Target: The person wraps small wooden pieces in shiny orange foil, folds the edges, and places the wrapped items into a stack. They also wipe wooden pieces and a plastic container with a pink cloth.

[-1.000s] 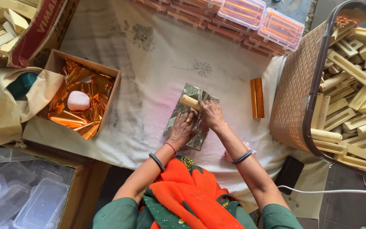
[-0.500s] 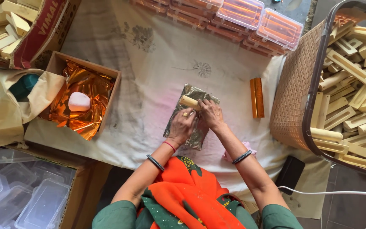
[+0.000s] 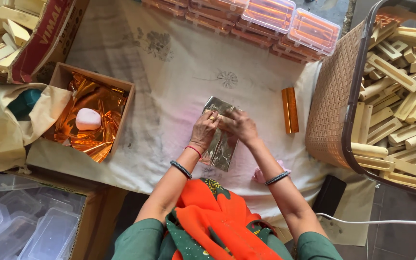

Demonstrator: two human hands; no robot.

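Work surface seen from above in even, soft light. A pale cloth point(image 3: 179, 62) with faint flower prints and dark smudges covers the middle. Far left, a red cardboard box point(image 3: 49, 38) holds pale wooden bars; beside it, a small carton point(image 3: 66, 74) is lined with orange foil sheets. Along the far edge stand clear lidded boxes point(image 3: 270, 14) with orange contents. At right, a woven brown basket point(image 3: 331, 106) is filled with wooden sticks. Near left, empty clear plastic containers point(image 3: 30, 226) lie stacked. Grey floor point(image 3: 400, 236) shows near right.
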